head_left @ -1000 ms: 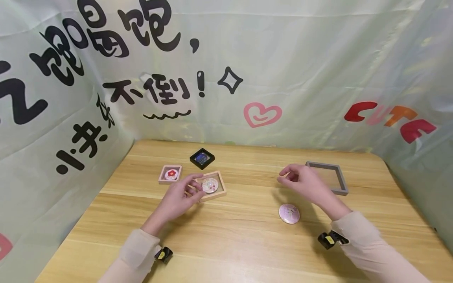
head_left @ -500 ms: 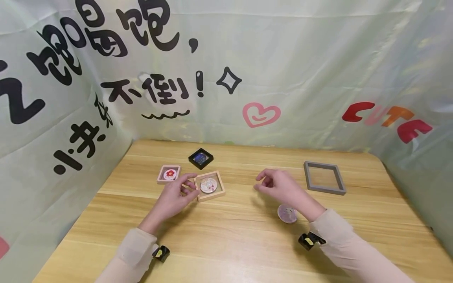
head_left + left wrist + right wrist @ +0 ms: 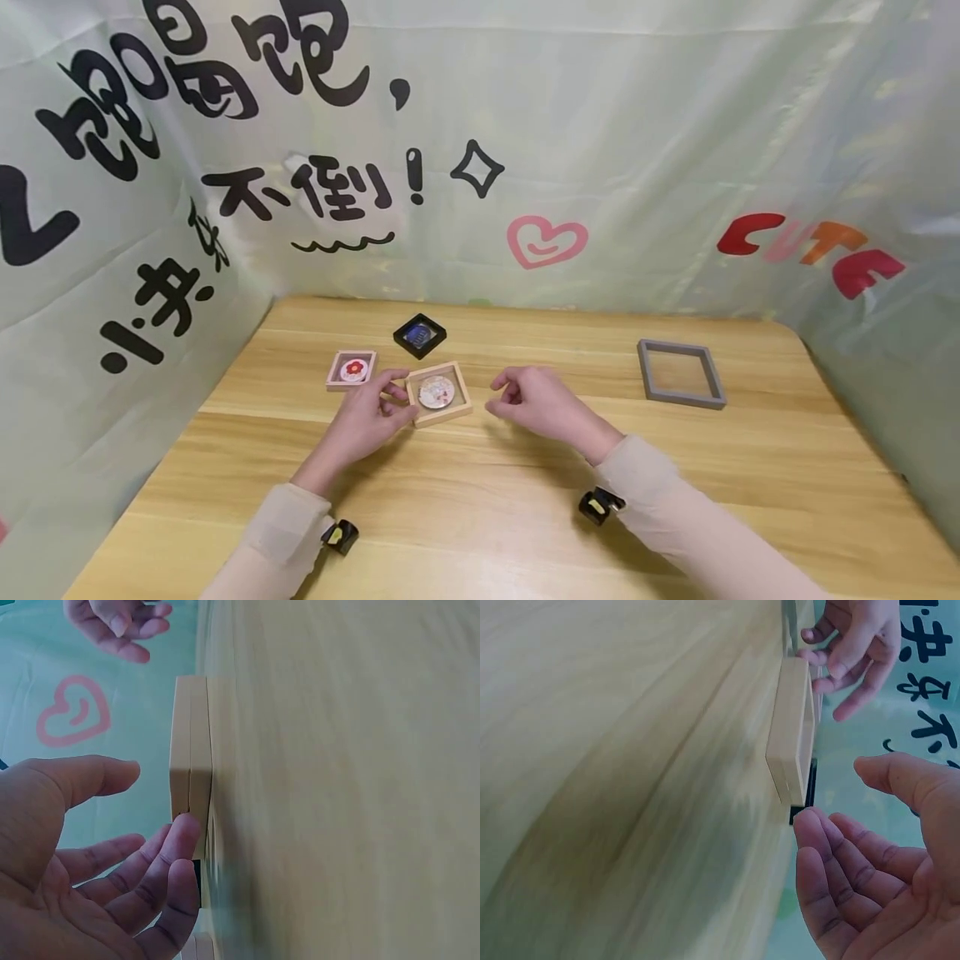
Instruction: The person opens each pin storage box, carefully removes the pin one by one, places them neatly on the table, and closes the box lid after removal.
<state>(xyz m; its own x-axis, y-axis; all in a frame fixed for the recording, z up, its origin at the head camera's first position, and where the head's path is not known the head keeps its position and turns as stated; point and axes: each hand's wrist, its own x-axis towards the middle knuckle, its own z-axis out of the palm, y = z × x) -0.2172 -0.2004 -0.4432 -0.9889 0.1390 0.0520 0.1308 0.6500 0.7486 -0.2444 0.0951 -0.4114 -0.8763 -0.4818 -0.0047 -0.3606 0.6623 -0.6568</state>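
Head pic brt, wrist pics dimmer.

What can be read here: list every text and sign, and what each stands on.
"饱喝饱,": cloth backdrop, after a character cut off at the left edge.
"快乐不倒!": same cloth, below.
"CUTE": same cloth, at right.
Signs: pink heart, four-pointed star, wavy line, same cloth.
Too small to read: any print on the blue insert in the black frame and the round badge in the wooden frame.
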